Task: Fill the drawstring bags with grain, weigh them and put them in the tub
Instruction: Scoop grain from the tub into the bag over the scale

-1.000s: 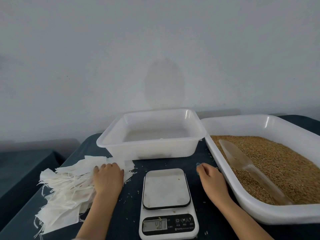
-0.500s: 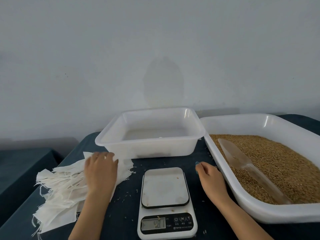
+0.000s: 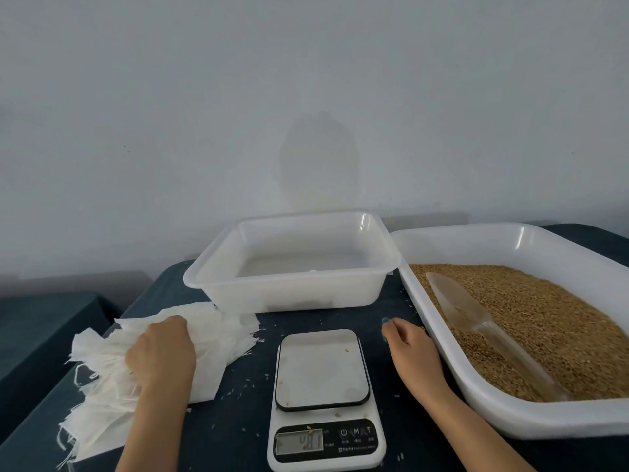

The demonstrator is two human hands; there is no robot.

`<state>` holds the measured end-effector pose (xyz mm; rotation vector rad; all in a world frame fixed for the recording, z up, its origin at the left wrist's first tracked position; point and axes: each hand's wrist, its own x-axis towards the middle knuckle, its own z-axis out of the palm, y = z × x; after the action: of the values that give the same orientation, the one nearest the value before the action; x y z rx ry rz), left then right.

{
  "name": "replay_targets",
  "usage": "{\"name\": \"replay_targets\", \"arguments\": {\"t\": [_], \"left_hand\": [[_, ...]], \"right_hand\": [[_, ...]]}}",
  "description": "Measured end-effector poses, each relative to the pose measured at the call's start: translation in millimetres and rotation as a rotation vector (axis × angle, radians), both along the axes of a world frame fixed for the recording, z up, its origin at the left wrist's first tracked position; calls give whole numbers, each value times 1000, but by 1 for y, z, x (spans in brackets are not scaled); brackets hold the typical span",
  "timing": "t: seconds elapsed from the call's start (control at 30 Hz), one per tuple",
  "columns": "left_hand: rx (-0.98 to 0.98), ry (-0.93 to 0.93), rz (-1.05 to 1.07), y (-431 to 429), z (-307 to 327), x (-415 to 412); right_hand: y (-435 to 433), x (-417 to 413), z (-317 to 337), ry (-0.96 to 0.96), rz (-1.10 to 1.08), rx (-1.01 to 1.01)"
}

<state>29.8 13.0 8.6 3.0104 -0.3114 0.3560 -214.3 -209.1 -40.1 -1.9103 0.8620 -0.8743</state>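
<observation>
A heap of flat white drawstring bags [image 3: 218, 338] lies on the dark cloth at the left. My left hand [image 3: 160, 352] sits on top of the heap with its fingers curled into the bags, gripping the top one. My right hand [image 3: 412, 349] rests on the cloth between the scale and the grain tray, fingers loosely curled and holding nothing. The white digital scale [image 3: 321, 369] stands between my hands with a bare platform and a lit display. Behind it is the translucent tub [image 3: 289, 298] with no bags inside.
At the right a large white tray [image 3: 510, 417] holds brown grain [image 3: 551, 321], and a clear plastic scoop [image 3: 476, 328] lies on it. Stray grains dot the dark cloth [image 3: 238, 424]. A pale wall rises close behind the table.
My left hand slid left across the bag heap and its fingers went from flat to curled into the bags. The right hand has barely moved.
</observation>
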Motion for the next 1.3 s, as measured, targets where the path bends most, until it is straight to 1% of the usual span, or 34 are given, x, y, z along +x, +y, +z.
{"name": "replay_targets", "arguments": {"t": [0.1, 0.2, 0.27, 0.43, 0.57, 0.63, 0.73, 0.8, 0.83, 0.9, 0.97, 1.07, 1.13, 1.3], "left_hand": [[-96, -92, -18, 2, -3, 2], [-112, -174, -33, 4, -3, 3], [-153, -193, -54, 3, -4, 3], [-339, -237, -159, 0, -4, 1], [-627, -264, -209, -8, 0, -10], [-780, -315, -255, -9, 2, -11], [-1032, -344, -364, -12, 6, -13], [-1152, -364, -476, -18, 7, -20], [-1152, -389, -538, -21, 7, -25], [-1070, -413, -680, -30, 4, -35], [-991, -337, -834, -39, -1, -48], [-831, -233, -1036, -52, -10, -66], [-779, -199, -1128, -60, -16, -73], [-753, -176, -1252, -66, -17, -85]], "right_hand": [[0, 0, 0, 7, 2, -1], [0, 0, 0, 3, -1, 1], [0, -1, 0, 7, -1, 0], [0, 0, -1, 25, -4, 4], [0, 0, 0, 14, 0, 8], [-1, 0, 0, 10, 0, 12], [-1, 0, -1, -11, 5, 22], [-2, 1, -3, -16, 1, 19], [-2, 1, -3, -19, -2, 15], [-2, 0, -3, -29, -1, 11], [-1, -1, -1, -56, 23, 15], [4, -1, 5, -153, 111, 45], [8, -1, 9, -183, 172, 23], [11, 1, 9, -138, 281, -16]]}}
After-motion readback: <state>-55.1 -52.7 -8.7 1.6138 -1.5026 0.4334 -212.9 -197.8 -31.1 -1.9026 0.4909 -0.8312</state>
